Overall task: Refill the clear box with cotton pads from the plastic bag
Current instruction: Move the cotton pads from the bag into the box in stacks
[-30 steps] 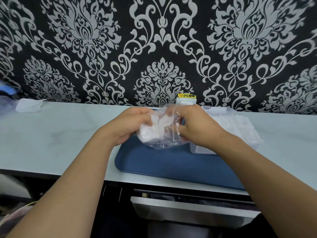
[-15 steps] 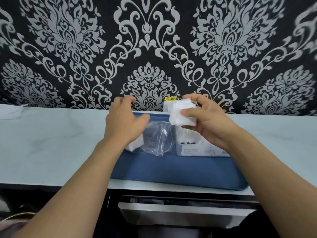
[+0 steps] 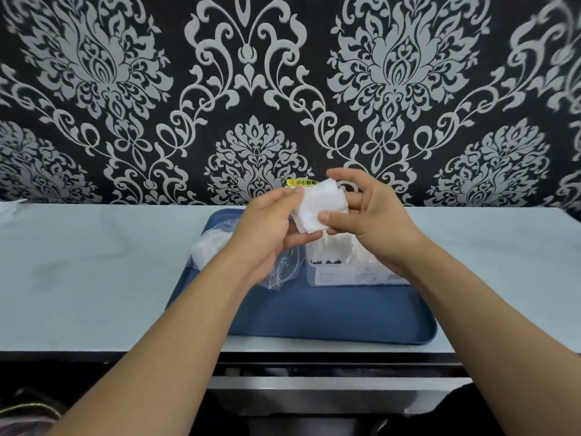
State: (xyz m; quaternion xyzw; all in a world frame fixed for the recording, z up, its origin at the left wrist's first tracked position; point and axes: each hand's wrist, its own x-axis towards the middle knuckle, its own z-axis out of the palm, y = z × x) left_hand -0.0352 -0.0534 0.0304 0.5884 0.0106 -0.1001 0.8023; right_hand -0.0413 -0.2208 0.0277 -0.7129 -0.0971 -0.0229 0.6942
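A small stack of white square cotton pads [image 3: 320, 204] is held above the clear box [image 3: 345, 272], pinched between my left hand [image 3: 270, 228] and my right hand [image 3: 371, 215]. The box stands on the blue tray [image 3: 330, 316] and shows white pads inside; my right wrist covers part of it. The clear plastic bag [image 3: 217, 247] lies on the tray to the left of the box, crumpled, with more white pads in it. My left forearm crosses over part of the bag.
The tray sits on a pale counter [image 3: 94, 262] against black-and-silver patterned wallpaper. A yellow-labelled socket [image 3: 300, 182] is on the wall behind my hands. A white sheet [image 3: 9, 206] lies at the counter's far left. A metal drawer front [image 3: 330, 394] is below the counter edge.
My right hand drew a stack of pads out of the bag and lifted it. My left hand let go of the bag, now lying on the tray, and took hold of the pads too.
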